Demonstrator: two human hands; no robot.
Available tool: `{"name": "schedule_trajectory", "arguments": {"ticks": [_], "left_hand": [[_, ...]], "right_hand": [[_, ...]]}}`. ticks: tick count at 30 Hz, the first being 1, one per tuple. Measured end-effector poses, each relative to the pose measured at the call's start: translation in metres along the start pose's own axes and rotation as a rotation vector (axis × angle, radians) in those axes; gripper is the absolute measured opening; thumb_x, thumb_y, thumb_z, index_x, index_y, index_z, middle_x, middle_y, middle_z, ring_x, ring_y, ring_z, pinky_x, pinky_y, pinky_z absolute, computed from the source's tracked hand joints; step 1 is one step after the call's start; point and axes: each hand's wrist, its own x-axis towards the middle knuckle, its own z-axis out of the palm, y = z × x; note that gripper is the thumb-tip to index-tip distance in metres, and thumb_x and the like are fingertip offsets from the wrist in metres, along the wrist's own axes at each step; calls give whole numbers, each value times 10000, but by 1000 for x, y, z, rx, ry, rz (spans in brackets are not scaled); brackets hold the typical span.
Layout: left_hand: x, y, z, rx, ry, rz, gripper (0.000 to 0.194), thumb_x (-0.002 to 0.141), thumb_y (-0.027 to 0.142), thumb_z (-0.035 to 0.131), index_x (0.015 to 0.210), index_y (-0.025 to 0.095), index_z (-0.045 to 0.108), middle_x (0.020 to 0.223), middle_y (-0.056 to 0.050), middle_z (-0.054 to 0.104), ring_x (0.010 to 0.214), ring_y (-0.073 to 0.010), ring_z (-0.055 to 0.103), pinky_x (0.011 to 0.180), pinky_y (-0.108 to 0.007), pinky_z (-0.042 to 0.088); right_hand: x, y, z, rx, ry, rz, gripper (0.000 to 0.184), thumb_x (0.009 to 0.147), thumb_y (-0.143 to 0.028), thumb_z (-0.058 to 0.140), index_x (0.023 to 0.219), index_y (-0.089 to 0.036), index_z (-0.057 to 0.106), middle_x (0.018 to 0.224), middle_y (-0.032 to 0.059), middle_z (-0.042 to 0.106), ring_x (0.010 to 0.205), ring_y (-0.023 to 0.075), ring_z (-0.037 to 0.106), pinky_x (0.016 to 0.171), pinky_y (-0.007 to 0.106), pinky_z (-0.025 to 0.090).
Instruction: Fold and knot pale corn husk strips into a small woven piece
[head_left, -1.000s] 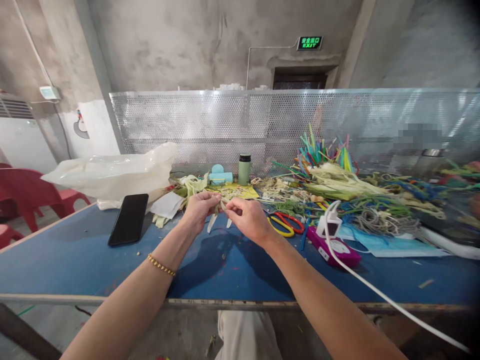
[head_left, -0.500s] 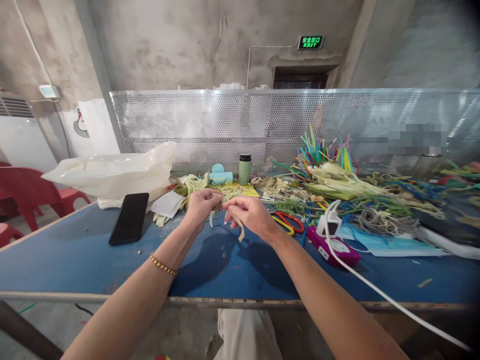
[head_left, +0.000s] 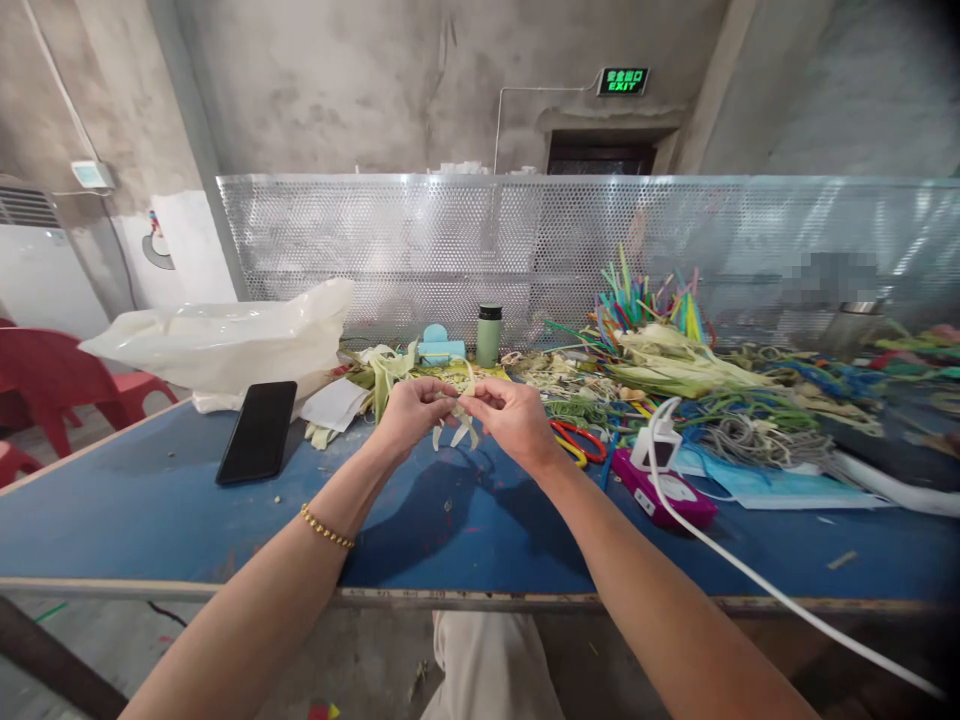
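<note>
Over the middle of the blue table, my left hand [head_left: 418, 412] and my right hand [head_left: 514, 415] meet fingertip to fingertip. Both pinch a pale piece of corn husk [head_left: 468, 432] between thumb and fingers. Thin ends of it hang below the fingers, and one narrow strip curls up above them. The part right between the fingertips is mostly hidden. Behind my left hand lie loose, wilted husk leaves [head_left: 388, 370]. A larger heap of pale green husks [head_left: 675, 360] rests farther right.
A black phone [head_left: 257, 432], white paper [head_left: 334, 404] and a plastic bag [head_left: 225, 335] lie left. Behind stands a green flask [head_left: 489, 336]. Right are red-handled scissors [head_left: 585, 440], a purple box [head_left: 660, 490] with a white charger [head_left: 657, 445], a blue mask [head_left: 795, 488] and tangled cords [head_left: 772, 440].
My right hand has turned, and its fingers have drawn closer to my left fingertips. The strip that hung under my right hand now curls upward between both hands.
</note>
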Motion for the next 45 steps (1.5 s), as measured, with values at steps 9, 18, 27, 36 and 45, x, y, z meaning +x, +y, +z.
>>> {"name": "schedule_trajectory", "arguments": {"ticks": [9, 18, 27, 36, 45], "left_hand": [[-6, 5, 2, -8, -219, -20, 374, 664, 283, 783, 965, 82, 689, 582, -43, 681, 507, -119, 574, 493, -215, 319], [-7, 5, 3, -19, -218, 12, 340, 767, 322, 708, 1011, 86, 694, 580, -48, 671, 530, -122, 577, 537, -231, 367], [-7, 6, 2, 55, -195, 34, 366, 713, 344, 769, 987, 116, 686, 564, -17, 640, 535, -129, 568, 525, -233, 368], [-7, 7, -2, 43, -198, 34, 379, 730, 292, 739, 1052, 103, 680, 594, -5, 633, 550, -114, 568, 557, -234, 392], [-4, 8, -10, 1, -189, 4, 412, 689, 307, 782, 1040, 110, 692, 609, 0, 621, 568, -107, 554, 572, -237, 387]], "right_hand": [[0, 6, 5, -31, 92, 161, 266, 786, -360, 650, 652, -201, 484, 526, -16, 579, 393, 112, 512, 417, 222, 388], [-1, 5, 5, -122, 153, 186, 277, 792, -334, 632, 645, -227, 423, 531, -5, 601, 414, 136, 546, 441, 239, 399], [-1, 5, 7, -205, 190, 188, 308, 786, -350, 642, 612, -233, 418, 489, 0, 563, 456, 147, 537, 462, 247, 389], [0, 5, 5, 66, 119, 292, 263, 812, -418, 611, 705, -188, 541, 602, 21, 642, 393, 106, 505, 390, 221, 389], [1, 2, 1, 31, 2, 272, 126, 740, -195, 572, 807, -154, 670, 765, 39, 696, 490, 103, 571, 430, 203, 442]]}}
